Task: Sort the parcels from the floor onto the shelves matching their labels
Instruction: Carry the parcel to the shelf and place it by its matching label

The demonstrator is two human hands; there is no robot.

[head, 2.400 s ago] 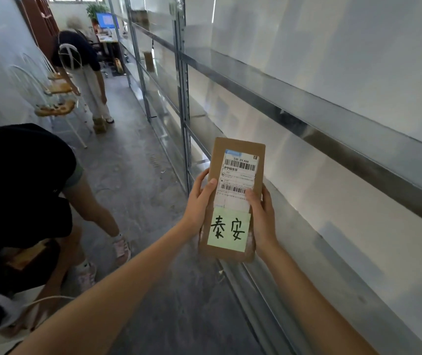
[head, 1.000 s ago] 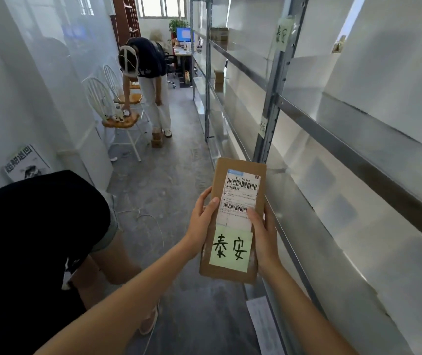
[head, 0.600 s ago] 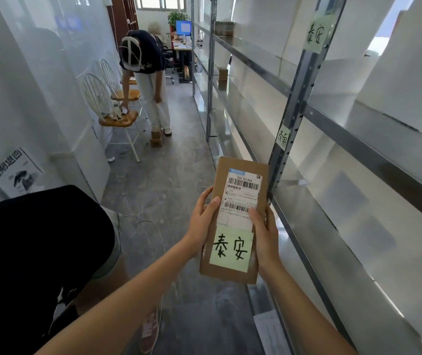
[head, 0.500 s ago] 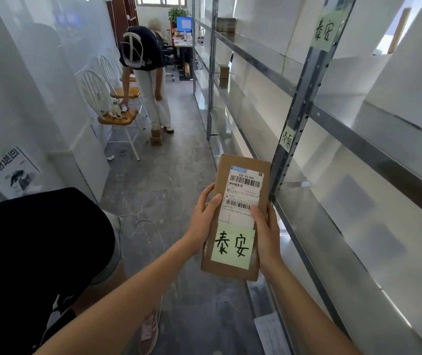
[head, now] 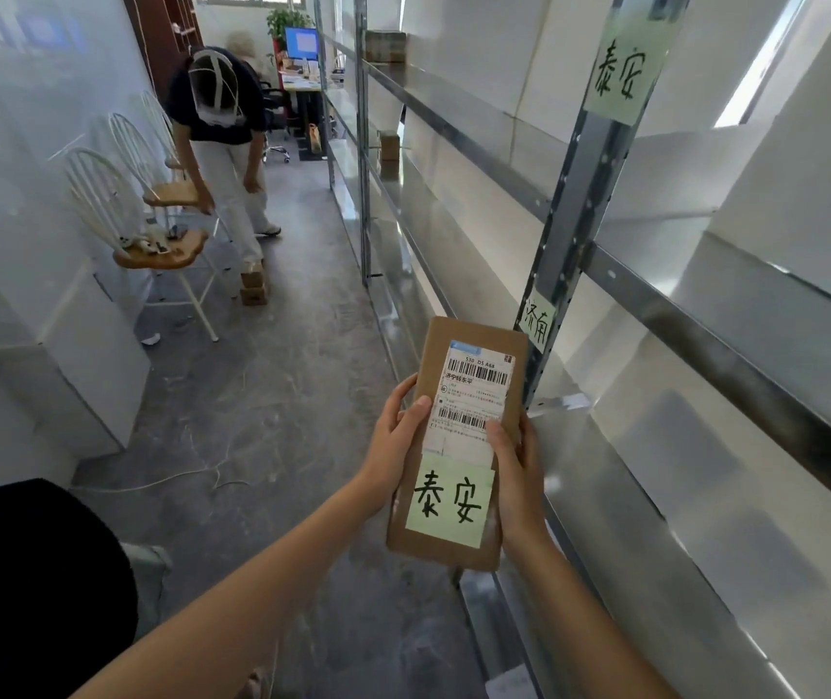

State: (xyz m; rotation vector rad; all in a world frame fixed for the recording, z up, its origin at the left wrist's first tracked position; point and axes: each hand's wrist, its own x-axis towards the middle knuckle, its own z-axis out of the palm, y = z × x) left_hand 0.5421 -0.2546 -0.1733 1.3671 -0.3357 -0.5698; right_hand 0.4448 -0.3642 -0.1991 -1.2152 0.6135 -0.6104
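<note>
I hold a flat brown cardboard parcel [head: 433, 355] upright in front of me, with a white barcode label and a green note reading 泰安. My left hand [head: 393, 441] grips its left edge, thumb on the label. My right hand [head: 514, 471] grips its right edge. On the grey shelf upright [head: 580, 204] to the right, a green tag [head: 620, 68] with the same 泰安 sits high up. A second green tag [head: 537, 322] with other characters is stuck lower, just right of the parcel's top.
Metal shelves [head: 706, 315] run along the right. A person [head: 222, 143] bends over small boxes [head: 253, 287] on the floor ahead. White chairs [head: 151, 234] line the left wall. Another person in black [head: 35, 587] is at lower left. Boxes [head: 389, 143] sit on far shelves.
My view has lifted and moved forward along the aisle, bringing the upright's two green tags closer and into full sight. The parcel stays held in both hands.
</note>
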